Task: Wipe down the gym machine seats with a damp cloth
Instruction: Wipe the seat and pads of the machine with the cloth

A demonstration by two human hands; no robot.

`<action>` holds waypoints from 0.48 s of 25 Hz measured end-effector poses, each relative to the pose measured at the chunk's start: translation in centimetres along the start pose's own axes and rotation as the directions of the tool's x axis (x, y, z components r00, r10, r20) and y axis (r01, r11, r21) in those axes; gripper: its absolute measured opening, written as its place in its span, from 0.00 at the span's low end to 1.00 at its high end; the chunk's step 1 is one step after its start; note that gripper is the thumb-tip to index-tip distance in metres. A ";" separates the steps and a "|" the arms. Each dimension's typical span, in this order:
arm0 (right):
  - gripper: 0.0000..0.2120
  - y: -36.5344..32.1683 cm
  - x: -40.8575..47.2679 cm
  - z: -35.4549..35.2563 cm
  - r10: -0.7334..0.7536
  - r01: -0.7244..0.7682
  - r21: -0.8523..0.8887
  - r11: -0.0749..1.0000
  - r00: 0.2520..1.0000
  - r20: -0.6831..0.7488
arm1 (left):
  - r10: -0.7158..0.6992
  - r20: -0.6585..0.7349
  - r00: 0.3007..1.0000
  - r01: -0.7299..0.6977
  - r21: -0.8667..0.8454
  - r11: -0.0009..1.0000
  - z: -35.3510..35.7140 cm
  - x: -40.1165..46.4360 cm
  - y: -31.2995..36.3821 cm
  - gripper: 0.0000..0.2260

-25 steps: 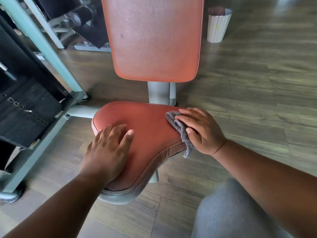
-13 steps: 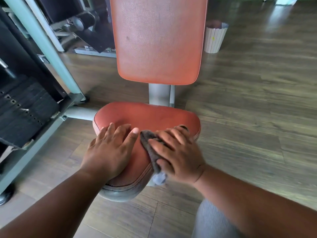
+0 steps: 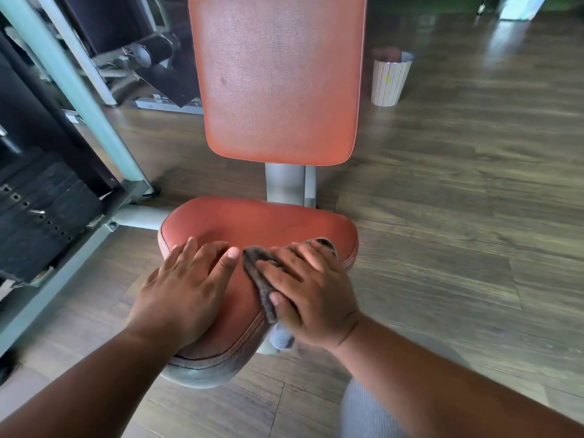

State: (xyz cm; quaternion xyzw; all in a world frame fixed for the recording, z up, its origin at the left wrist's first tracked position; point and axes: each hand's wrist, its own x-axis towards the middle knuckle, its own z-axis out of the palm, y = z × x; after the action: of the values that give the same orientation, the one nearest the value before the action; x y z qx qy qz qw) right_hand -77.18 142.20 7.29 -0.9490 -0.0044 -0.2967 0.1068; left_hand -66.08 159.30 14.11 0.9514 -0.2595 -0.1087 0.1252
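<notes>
An orange-red padded seat [image 3: 252,222] of a gym machine sits low in the middle of the view, with its upright backrest [image 3: 278,83] of the same colour behind it. My left hand [image 3: 183,286] rests flat on the seat's left front part, fingers straight. My right hand [image 3: 309,289] presses a small grey cloth [image 3: 257,273] onto the seat's right front part, fingers spread over it; most of the cloth is hidden under the hand.
A black weight stack [image 3: 41,213] in a pale green frame [image 3: 79,99] stands close on the left. A grey post [image 3: 284,184] carries the backrest. A white ribbed bin [image 3: 390,80] stands on the wooden floor [image 3: 458,200] at the back right. My grey-clad knee [image 3: 366,412] shows at the bottom.
My right hand slid the cloth from the seat's right edge toward the middle front, close to my left hand. The left hand stayed put. The view shifted slightly.
</notes>
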 end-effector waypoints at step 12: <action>0.16 9.8 2.7 -1.0 0.732 -0.712 0.662 0.235 0.577 0.361 | -0.006 -0.011 1.000 0.006 0.007 1.000 -0.3 -0.4 0.7 0.37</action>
State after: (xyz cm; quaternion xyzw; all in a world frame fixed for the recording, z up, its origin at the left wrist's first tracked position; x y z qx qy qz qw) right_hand -74.77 132.29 7.65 -0.6997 0.3111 -0.1939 0.6131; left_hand -66.65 159.01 14.62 0.9532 -0.2564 -0.1029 0.1230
